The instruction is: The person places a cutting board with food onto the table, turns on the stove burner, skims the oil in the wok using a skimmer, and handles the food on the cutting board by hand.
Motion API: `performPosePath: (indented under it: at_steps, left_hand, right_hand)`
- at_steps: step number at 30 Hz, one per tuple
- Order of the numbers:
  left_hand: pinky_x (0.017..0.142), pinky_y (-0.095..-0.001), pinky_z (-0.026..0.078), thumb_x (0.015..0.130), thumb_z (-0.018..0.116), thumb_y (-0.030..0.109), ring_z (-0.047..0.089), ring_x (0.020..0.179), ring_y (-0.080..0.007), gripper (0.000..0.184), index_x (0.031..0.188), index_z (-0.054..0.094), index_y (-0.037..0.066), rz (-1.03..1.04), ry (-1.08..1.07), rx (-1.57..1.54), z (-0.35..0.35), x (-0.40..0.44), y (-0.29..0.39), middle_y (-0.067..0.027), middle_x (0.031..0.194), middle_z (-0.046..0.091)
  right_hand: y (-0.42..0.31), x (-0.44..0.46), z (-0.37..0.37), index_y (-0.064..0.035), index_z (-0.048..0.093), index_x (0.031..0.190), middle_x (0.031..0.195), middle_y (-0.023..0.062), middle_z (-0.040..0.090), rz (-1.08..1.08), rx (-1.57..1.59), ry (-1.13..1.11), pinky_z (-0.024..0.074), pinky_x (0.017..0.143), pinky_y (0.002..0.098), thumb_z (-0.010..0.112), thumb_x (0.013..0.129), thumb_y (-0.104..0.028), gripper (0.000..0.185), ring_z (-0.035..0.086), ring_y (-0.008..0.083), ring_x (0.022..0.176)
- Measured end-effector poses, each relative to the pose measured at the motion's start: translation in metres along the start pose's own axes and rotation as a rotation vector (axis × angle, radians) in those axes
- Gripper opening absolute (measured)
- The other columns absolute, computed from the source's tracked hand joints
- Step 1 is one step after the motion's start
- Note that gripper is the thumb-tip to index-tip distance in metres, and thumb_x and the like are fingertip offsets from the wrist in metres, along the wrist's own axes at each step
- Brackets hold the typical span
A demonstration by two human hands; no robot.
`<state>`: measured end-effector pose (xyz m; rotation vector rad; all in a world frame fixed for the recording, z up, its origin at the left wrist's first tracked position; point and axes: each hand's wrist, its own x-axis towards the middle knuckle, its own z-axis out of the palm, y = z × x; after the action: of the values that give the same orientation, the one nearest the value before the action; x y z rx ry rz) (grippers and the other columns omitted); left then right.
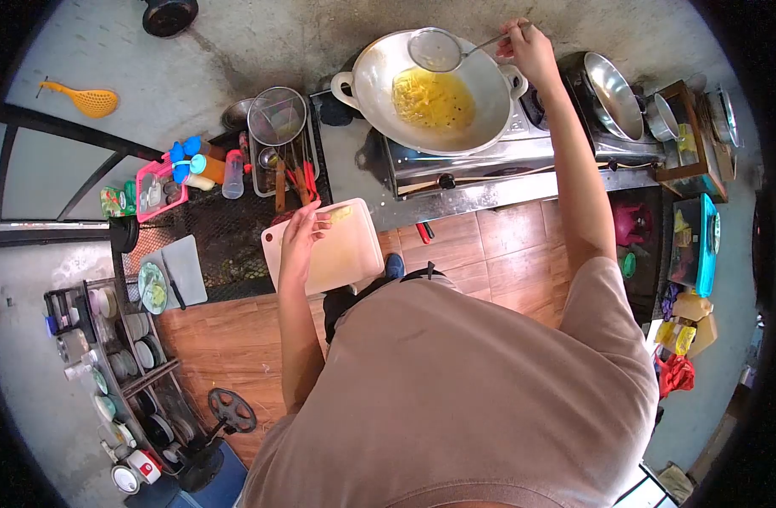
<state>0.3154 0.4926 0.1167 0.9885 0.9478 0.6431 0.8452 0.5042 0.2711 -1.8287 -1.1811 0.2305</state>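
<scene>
My right hand (528, 52) is closed around the handle of a wire-mesh skimmer (435, 50). The skimmer's round head is over the far side of a large pale wok (375, 72) on the stove. Yellow strips of food (418, 93) lie in oil in the wok, with small dark bits in it. My left hand (302, 235) hovers over or rests on a cream cutting board (337, 258); contact cannot be made out. Its fingers are loosely apart and nothing shows in them. A little pale yellow food (341, 213) lies near the board's far edge.
Left of the wok, a mesh strainer (277, 117) sits above a tray of utensils. A pink basket (162, 188) and bottles (233, 173) stand farther left. A knife (174, 281) lies on a grey board (187, 261) beside a plate (152, 284). Metal pans (615, 97) are at right.
</scene>
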Motion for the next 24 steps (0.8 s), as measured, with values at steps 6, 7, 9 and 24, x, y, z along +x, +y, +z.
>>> performPosePath:
  at_steps: [6, 7, 9, 24]
  left_hand:
    - [0.081, -0.0267, 0.045, 0.105, 0.049, 0.025, 0.061, 0.092, -0.0123, 0.034, 0.132, 0.058, 0.007, -0.008, 0.009, 0.015, 0.002, -0.002, 0.000, -0.0056, 0.106, 0.067]
    - [0.081, -0.0266, 0.045, 0.105, 0.048, 0.025, 0.061, 0.092, -0.0122, 0.034, 0.132, 0.058, 0.007, -0.009, 0.012, 0.020, 0.003, -0.002, 0.000, -0.0056, 0.106, 0.067]
    - [0.082, -0.0266, 0.045, 0.105, 0.048, 0.025, 0.060, 0.092, -0.0122, 0.034, 0.132, 0.058, 0.007, -0.009, 0.017, 0.026, 0.002, -0.002, 0.000, -0.0056, 0.107, 0.067]
    - [0.081, -0.0266, 0.045, 0.105, 0.048, 0.027, 0.060, 0.091, -0.0113, 0.035, 0.131, 0.058, 0.006, 0.003, 0.037, 0.027, -0.009, -0.006, 0.002, -0.0054, 0.107, 0.067]
  right_hand:
    - [0.032, 0.017, 0.004, 0.0014, 0.058, 0.102, 0.084, 0.0231, 0.069, -0.205, -0.561, -0.058, 0.0561, 0.074, 0.0451, 0.044, 0.101, -0.021, 0.026, 0.071, 0.0358, 0.080]
    - [0.036, 0.017, 0.008, 0.0016, 0.056, 0.103, 0.088, 0.0258, 0.069, -0.263, -0.788, -0.096, 0.0549, 0.078, 0.0497, 0.042, 0.100, -0.020, 0.026, 0.070, 0.0414, 0.086]
    - [0.043, 0.013, 0.020, 0.0016, 0.055, 0.103, 0.090, 0.0268, 0.069, -0.280, -0.828, -0.175, 0.0544, 0.078, 0.0513, 0.043, 0.099, -0.021, 0.025, 0.069, 0.0427, 0.087]
    - [0.047, -0.023, 0.107, 0.0033, 0.054, 0.105, 0.086, 0.0300, 0.067, -0.274, -0.651, -0.257, 0.0520, 0.075, 0.0557, 0.042, 0.097, -0.020, 0.027, 0.066, 0.0474, 0.081]
